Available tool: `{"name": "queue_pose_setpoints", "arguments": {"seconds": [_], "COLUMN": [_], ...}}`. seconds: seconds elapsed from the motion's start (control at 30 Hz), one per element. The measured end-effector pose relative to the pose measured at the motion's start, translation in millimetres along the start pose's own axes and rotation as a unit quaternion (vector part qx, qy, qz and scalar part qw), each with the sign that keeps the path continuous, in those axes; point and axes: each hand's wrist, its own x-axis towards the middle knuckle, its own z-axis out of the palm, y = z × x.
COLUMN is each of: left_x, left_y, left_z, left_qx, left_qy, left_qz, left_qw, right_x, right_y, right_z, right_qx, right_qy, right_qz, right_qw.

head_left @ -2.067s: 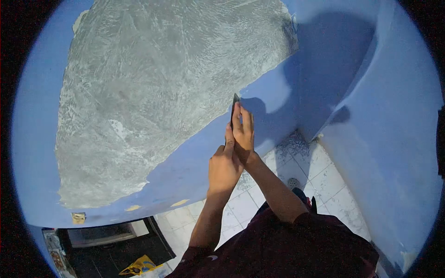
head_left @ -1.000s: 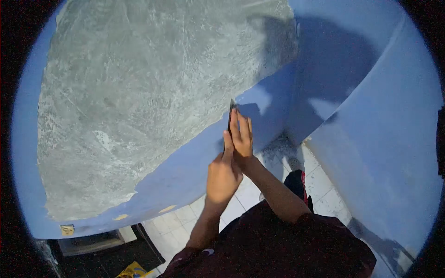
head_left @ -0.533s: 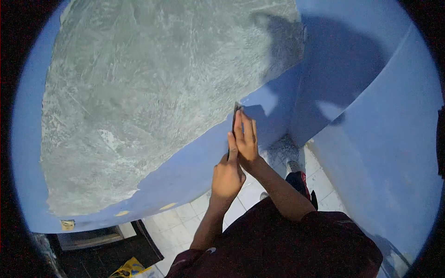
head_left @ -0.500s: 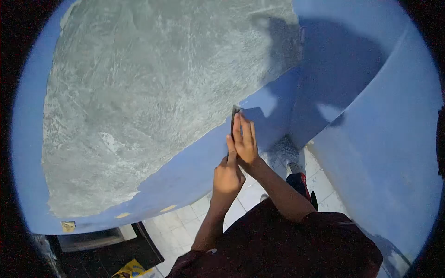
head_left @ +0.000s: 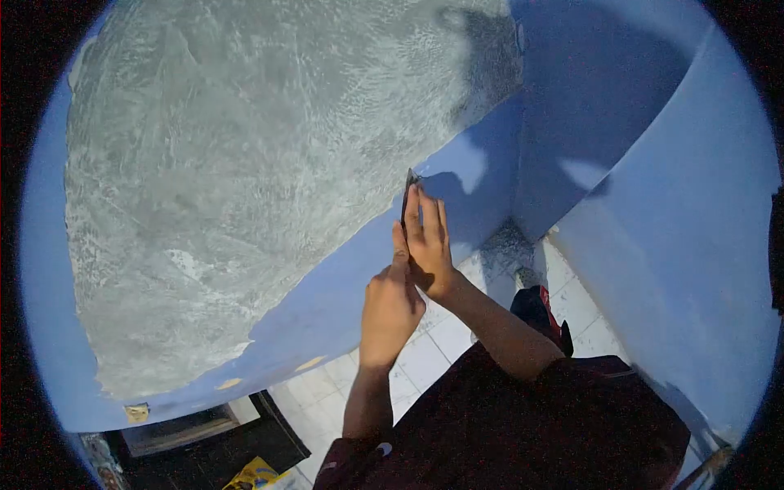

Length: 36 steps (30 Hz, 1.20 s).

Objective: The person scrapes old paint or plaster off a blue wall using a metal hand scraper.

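A thin dark scraper stands against the wall where a grey scraped patch meets blue paint. My left hand is closed around its lower end, the index finger stretched up along it. Higher up, my right hand presses its extended fingers on the blade near the tip. The two hands touch each other. The scraper's handle is mostly hidden by the hands.
A second blue wall rises at the right. White floor tiles lie below, with grey debris in the corner. At the lower left are a dark piece of furniture and a yellow packet.
The view has shifted slightly. Both hands and the scraper appear a little higher and further left, still at the border of the grey patch.
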Motion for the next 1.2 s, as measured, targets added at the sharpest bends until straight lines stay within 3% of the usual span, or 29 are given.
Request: {"name": "queue_pose_setpoints", "arguments": {"seconds": [0.13, 0.27, 0.43, 0.6, 0.73, 0.8, 1.13, 1.2], "left_x": [-2, 5, 7, 18, 7, 5, -7, -7], "left_y": [-4, 10, 15, 20, 11, 6, -34, -32], "left_z": [28, -10, 4, -33, -1, 7, 48, 49], "left_qx": [0.001, 0.012, -0.011, 0.041, 0.057, -0.045, -0.065, -0.041], "left_qy": [0.075, -0.030, 0.050, -0.072, -0.002, 0.046, 0.118, 0.105], "left_qz": [0.008, -0.011, -0.006, -0.010, 0.009, 0.020, -0.018, -0.088], "left_qw": [0.997, 0.999, 0.999, 0.996, 0.998, 0.998, 0.991, 0.990], "right_x": [0, 2, 10, 10, 2, 2, -16, -29], "right_y": [14, -7, 3, -11, 6, 6, 32, 42], "right_z": [5, -2, -7, -2, -1, -5, -17, -28], "right_qx": [-0.009, 0.037, 0.006, 0.064, 0.054, 0.060, -0.011, -0.013], "right_qy": [0.056, 0.010, 0.015, 0.022, 0.021, 0.015, -0.050, -0.076], "right_qz": [-0.072, 0.036, -0.030, 0.052, -0.001, -0.019, -0.076, -0.086], "right_qw": [0.996, 0.999, 0.999, 0.996, 0.998, 0.998, 0.996, 0.993]}}
